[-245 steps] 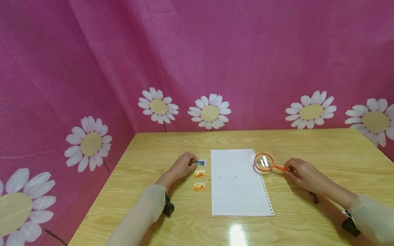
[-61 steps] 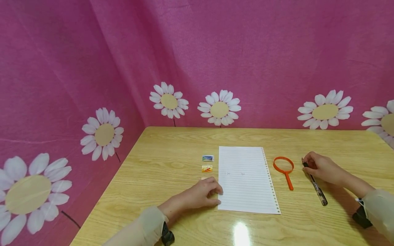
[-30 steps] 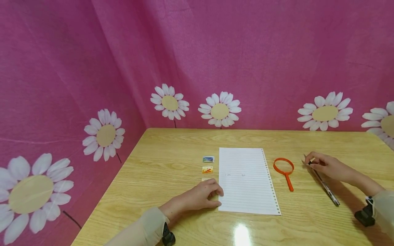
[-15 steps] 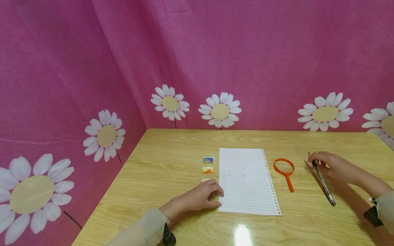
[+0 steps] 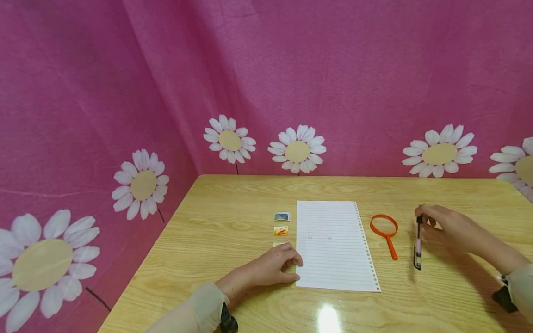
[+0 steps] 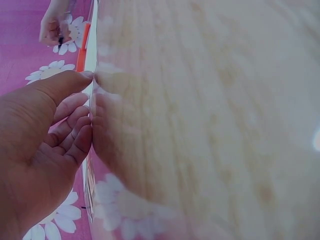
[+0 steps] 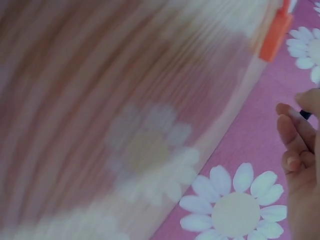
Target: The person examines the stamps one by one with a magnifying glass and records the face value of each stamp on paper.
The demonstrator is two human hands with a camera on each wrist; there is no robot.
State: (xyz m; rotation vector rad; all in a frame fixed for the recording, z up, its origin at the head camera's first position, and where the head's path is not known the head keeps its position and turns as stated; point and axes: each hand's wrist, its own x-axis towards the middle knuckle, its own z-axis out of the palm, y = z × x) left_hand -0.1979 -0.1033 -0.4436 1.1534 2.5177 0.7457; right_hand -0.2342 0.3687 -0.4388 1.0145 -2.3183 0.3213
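Observation:
In the head view my right hand (image 5: 451,229) pinches a pen (image 5: 418,245) by its dark upper end, with its clear barrel and clip pointing toward the near side of the table. In the right wrist view only that hand's fingers (image 7: 295,135) and a dark bit of pen show. My left hand (image 5: 266,266) rests at the left edge of a lined sheet of paper (image 5: 333,263), fingers loosely bent and fingertips on its margin. Faint handwriting (image 5: 308,237) marks the sheet. Left of it lie a blue stamp-like picture (image 5: 282,216) and a yellow-red one (image 5: 281,231); a third is mostly hidden by my left hand.
A red-orange magnifying glass (image 5: 389,241) lies between the sheet and my right hand. The wood-grain table (image 5: 233,208) meets a pink curtain (image 5: 354,83) with daisy prints along its far and left edges.
The magnifying glass, earlier in my right hand, now lies on the table. My right hand has taken up the pen and swung its lower end leftward. My left hand has moved from the stamps to the paper.

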